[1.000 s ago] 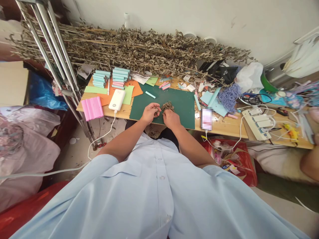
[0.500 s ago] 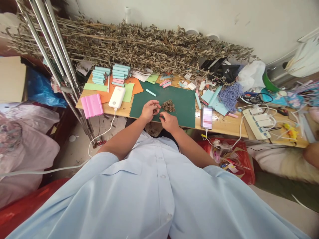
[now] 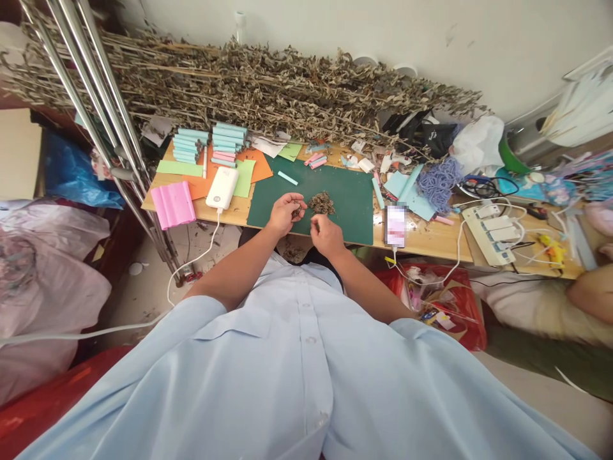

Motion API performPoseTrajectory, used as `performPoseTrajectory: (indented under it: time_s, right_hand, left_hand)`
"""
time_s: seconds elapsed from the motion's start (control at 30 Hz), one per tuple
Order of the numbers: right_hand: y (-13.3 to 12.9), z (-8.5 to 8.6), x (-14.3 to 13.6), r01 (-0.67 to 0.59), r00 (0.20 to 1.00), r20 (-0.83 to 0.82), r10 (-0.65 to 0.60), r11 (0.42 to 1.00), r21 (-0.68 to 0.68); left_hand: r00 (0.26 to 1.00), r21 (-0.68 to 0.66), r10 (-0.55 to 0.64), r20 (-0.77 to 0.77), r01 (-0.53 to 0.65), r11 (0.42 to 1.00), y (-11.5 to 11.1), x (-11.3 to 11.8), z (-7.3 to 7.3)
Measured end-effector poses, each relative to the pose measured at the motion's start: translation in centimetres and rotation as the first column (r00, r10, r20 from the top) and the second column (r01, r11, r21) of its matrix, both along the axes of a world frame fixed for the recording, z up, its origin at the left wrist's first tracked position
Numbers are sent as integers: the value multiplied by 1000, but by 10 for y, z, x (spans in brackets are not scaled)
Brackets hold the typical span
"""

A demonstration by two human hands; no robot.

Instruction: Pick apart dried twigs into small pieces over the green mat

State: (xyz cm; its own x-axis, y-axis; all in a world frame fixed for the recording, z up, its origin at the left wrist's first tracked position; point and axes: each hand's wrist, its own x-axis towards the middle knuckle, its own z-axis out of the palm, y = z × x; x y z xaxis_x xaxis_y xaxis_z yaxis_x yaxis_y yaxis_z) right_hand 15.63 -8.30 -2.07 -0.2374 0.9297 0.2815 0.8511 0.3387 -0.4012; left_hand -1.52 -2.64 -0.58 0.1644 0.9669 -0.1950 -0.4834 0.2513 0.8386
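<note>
Over the near part of a green cutting mat (image 3: 352, 191), my left hand (image 3: 283, 214) is curled around a clump of dried leaves (image 3: 297, 207). My right hand (image 3: 327, 234) is a short way to its right, fingers pinched together; whatever lies between its fingertips is too small to make out. Just beyond both hands sits a small pile of crumbled dried leaves (image 3: 322, 202) on the mat. A thin pale blue paper roll (image 3: 287, 178) lies farther back on the mat, left of the pile.
Bundles of dried stalks (image 3: 268, 83) line the wall. Blue paper rolls (image 3: 228, 137), a white power bank (image 3: 222, 188) and a pink paper (image 3: 173, 204) are at left. To the right are a phone (image 3: 395, 227), purple yarn (image 3: 438, 184) and a power strip (image 3: 493, 235). Another person's arm shows far right.
My right hand has moved slightly right, away from the left hand, widening the gap between them. The left hand keeps its clump. The whole view has shifted a little.
</note>
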Motion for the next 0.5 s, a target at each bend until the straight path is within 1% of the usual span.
performPoseTrajectory:
  time_s: [0.13,0.23,0.3,0.37,0.5]
  right_hand:
    - [9,2,33,223,969,-113,-220,975,8]
    - [18,4,57,299,948,-108,-299,954,-14]
    - [21,4,67,307,949,-55,-309,951,-42]
    - [20,4,72,288,958,20,-287,955,-72]
    - [15,5,71,230,967,128,-219,970,-80]
  left_hand:
    - [1000,12,-20,-4,20,1000,1,0,-2]
    - [999,7,-27,-17,27,1000,1,0,-2]
    - [999,4,-29,-32,29,1000,1,0,-2]
    - [999,6,-32,-39,32,999,1,0,-3]
    - [999,24,-33,-19,34,999,1,0,-3]
